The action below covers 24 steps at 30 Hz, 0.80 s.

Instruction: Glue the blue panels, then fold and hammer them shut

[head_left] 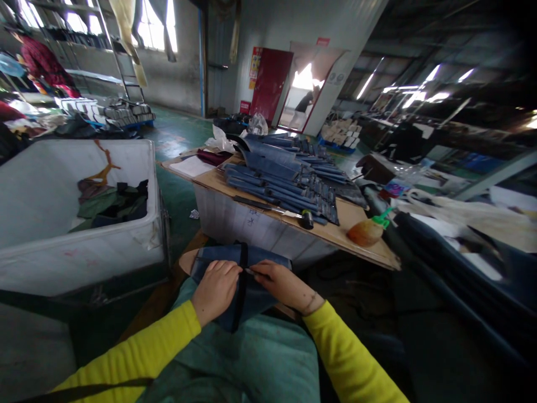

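I view both bare hands from the head camera, working close together over the lap.

Workpiece: a dark blue, smooth sheet-like piece [263, 302] lies across the lap, directly beneath both hands. It extends past the fingers on the far side. A flat black strap [242, 291] crosses it from far edge to near edge, between the two hands. A tan rounded end [188, 261] shows at the left.

Left hand [216, 288]: resting on the workpiece, fingers bent, fingertips at the left side of the strap. I cannot tell whether they pinch anything.

Right hand [285, 284]: fingers closed on a small pale item [248, 271] at the right side of the strap. The item is too small to identify.

Clothing: yellow sleeves [350, 350] cover both forearms; a green apron [243, 364] lies under the workpiece.

Surroundings: ahead stands a cardboard-topped table [356, 215]. It carries stacked dark blue strips [279, 182], a black-headed tool [307, 219] at the near edge and, to its right, an orange bottle with a green cap [366, 232]. A large white bin [79, 263] stands to the left, holding green and dark cloth [107, 204].
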Tool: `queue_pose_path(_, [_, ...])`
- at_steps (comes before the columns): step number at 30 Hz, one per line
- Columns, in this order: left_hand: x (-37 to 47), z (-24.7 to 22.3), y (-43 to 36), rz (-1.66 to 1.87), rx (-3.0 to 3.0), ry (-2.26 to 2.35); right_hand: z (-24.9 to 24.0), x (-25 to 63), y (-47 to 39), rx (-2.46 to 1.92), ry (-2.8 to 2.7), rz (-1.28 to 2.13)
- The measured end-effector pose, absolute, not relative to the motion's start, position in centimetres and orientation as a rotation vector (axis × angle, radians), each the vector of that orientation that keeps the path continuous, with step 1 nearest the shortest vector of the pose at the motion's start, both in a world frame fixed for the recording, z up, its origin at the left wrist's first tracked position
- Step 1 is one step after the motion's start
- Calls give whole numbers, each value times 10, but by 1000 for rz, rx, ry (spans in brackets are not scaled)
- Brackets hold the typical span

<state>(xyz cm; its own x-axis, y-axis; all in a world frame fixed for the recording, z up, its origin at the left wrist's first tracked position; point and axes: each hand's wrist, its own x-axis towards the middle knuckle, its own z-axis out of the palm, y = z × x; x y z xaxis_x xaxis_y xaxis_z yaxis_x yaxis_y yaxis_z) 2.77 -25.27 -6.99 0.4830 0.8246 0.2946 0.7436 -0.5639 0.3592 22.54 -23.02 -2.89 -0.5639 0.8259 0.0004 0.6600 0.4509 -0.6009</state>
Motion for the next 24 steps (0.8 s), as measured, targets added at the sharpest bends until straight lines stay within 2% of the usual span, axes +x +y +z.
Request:
queue_pose_path(6, [30, -73, -251, 642, 2552, 1337, -25, 222, -234, -1319, -2461, 792])
queue_pose_path(13, [28, -79, -253, 640, 2584, 1299, -26, 196, -247, -1579, -2601, 394])
queue_pose_path(24, [20, -76, -256, 595, 2564, 1332, -44, 176, -245, -1578, -2506, 217])
